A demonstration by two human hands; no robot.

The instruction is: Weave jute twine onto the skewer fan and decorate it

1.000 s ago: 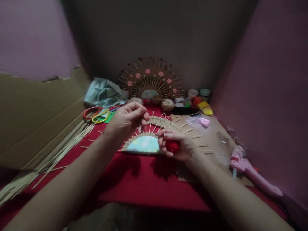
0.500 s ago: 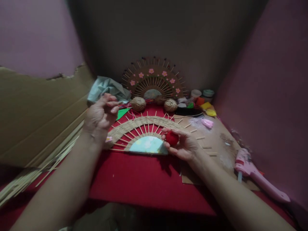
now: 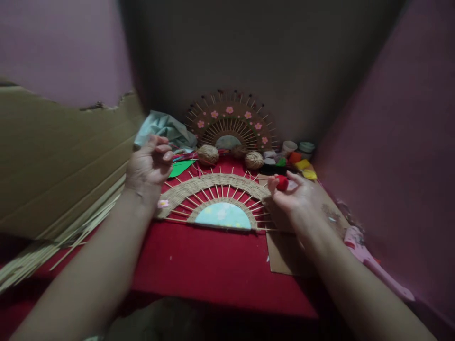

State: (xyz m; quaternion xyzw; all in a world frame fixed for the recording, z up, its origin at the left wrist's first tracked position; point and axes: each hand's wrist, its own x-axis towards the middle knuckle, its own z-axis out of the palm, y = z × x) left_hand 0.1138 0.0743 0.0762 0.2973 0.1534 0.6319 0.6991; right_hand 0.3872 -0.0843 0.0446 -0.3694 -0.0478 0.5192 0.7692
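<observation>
My right hand (image 3: 293, 194) holds a small red ball (image 3: 282, 183) between its fingertips, over the right end of a woven half-round fan (image 3: 213, 180). That fan has thin sticks and a pale blue centre (image 3: 223, 216), and lies on the red cloth (image 3: 213, 265). A small pink flower (image 3: 163, 204) sits at its left end. My left hand (image 3: 151, 163) is raised over the fan's left side with its fingers curled together; whether something small is pinched in them I cannot make out. Just beside it lies a green piece (image 3: 181, 168).
Behind stand a fan with pink flowers (image 3: 229, 110) and twine balls (image 3: 208, 155). Light blue cloth (image 3: 165, 128) lies back left, thin sticks (image 3: 35, 260) at left. Coloured lumps (image 3: 302, 165), cardboard (image 3: 287, 255) and a pink glue gun (image 3: 377, 267) are at right.
My right hand has moved right and upward with the red ball, away from the fan's blue centre. My left hand has barely moved. The view has shifted slightly.
</observation>
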